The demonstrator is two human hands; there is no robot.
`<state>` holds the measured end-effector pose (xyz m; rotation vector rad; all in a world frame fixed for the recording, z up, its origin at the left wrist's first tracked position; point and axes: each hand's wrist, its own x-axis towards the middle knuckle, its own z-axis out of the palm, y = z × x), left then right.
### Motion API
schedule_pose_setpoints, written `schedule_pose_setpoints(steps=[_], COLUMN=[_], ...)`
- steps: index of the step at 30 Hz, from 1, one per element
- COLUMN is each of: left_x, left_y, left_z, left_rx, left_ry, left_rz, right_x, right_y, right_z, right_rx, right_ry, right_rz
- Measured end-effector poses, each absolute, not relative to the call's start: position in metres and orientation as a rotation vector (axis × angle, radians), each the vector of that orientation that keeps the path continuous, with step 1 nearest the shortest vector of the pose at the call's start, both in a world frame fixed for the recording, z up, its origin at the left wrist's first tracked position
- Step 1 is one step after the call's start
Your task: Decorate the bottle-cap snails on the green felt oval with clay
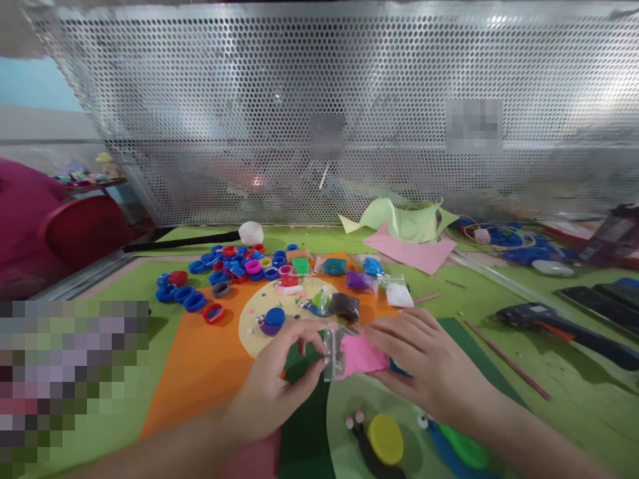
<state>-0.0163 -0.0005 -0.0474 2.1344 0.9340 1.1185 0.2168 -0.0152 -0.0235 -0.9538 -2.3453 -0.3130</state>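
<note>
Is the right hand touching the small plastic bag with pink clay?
Touching. The head view shows the right hand holding the bag of pink clay, its fingers lying on it with no gap.

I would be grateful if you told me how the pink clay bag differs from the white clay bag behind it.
The pink clay bag is held between the left hand and the right hand; the white clay bag lies untouched on the table. The filling of the pink clay bag is pink, that of the white clay bag white. Both are small clear plastic bags holding a soft lump.
</note>
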Motion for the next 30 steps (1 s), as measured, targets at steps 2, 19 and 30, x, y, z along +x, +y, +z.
schedule_pose_setpoints(steps=[2, 19, 30], left_x=[-0.016, -0.015, -0.013], left_y=[0.000, -0.002, 0.001], left_z=[-0.047, -0.049, -0.050], left_rx=[2.130, 2.120, 2.063], left_ry=[0.921, 0.883, 0.888], left_rz=[1.111, 1.154, 1.185], right_x=[0.216, 0.229, 0.219], right_y=[-0.015, -0.009, -0.015], right_z=[-0.025, -0.017, -0.027], right_rx=[-0.962, -1.162, -1.011], right_ry=[-2.344, -2.109, -2.291], right_rz=[-0.328, -0.483, -0.453])
